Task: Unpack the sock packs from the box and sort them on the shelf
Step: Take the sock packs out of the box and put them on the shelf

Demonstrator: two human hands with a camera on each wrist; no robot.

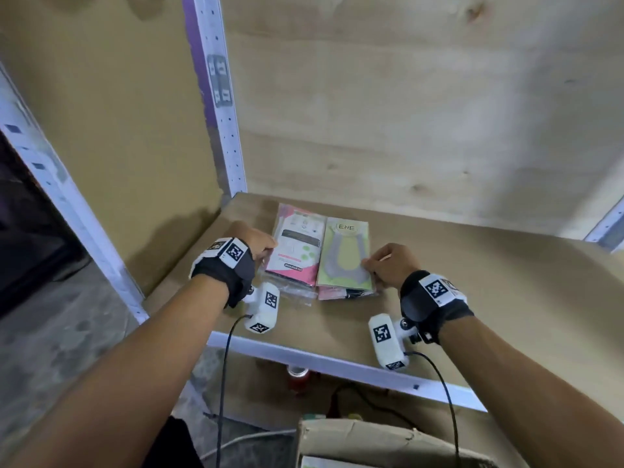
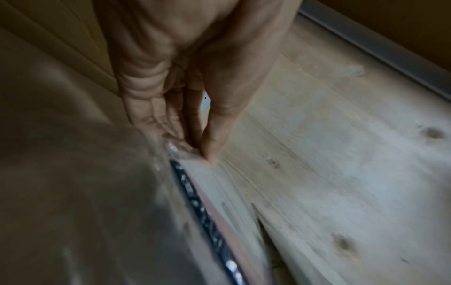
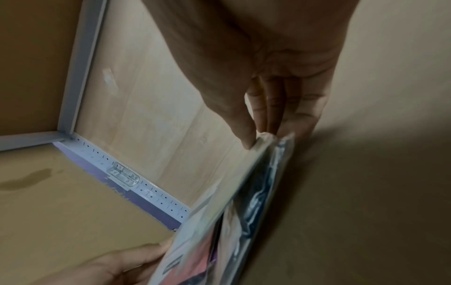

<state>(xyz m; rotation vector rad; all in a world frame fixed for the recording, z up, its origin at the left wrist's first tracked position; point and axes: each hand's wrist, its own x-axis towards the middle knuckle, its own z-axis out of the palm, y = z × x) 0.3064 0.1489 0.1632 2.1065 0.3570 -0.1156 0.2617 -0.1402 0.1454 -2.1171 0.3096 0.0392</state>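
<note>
Head view: two sock packs are lying side by side on the shelf (image 1: 456, 285), touching along their long edges, near the white corner post (image 1: 219, 96). The pink pack (image 1: 297, 246) is lying on the post side; the green pack (image 1: 344, 255) is lying on the far side from the post. The left hand (image 1: 256, 241) is gripping the pink pack's outer edge, and the right hand (image 1: 393, 263) is pinching the green pack's outer edge. More packs are showing beneath both. A cardboard box (image 1: 378, 440) is sitting below the shelf's front rail.

Left wrist view: the left hand (image 2: 183, 86) is pinching the pack edge (image 2: 195, 192) between thumb and fingers; the image is blurred.

Right wrist view: the right hand (image 3: 275, 86) is clasping the stacked packs (image 3: 231, 221) at their edge, thumb on top, fingers beneath, while the left hand (image 3: 117, 264) is holding the side toward the post (image 3: 146, 190).
</note>
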